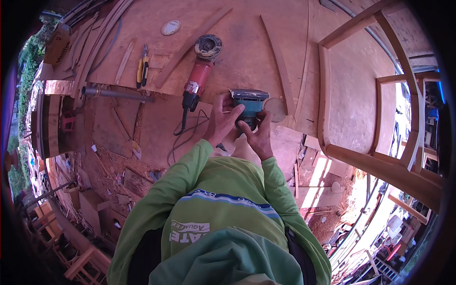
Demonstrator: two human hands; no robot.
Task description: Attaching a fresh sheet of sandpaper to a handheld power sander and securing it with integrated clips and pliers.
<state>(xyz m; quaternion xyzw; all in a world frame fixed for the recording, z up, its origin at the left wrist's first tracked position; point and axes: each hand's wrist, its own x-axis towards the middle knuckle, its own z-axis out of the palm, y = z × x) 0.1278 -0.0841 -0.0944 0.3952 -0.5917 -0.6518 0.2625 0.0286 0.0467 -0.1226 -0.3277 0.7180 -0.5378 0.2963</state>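
Observation:
Close in front of my body I hold a teal sheet sander [250, 105], its dark flat pad turned away from me toward the far side. My left hand [222, 118] is closed around the sander's left side, thumb across the teal body. On the right and near end, my right hand [259, 135] grips it with the fingers curled. Beside the sander's right edge lies a round tan disc [274, 110]. To the left of my left hand, a red angle grinder [199, 78] rests on the wooden worktop [237, 57], its cord looping toward me.
Pliers [142, 69] with yellow and black handles lie at the left. Wood strips [278, 61] and a round white disc [170, 27] are on the worktop. A wooden chair-like frame [325, 95] stands at the right. Scraps litter the floor [128, 180] below.

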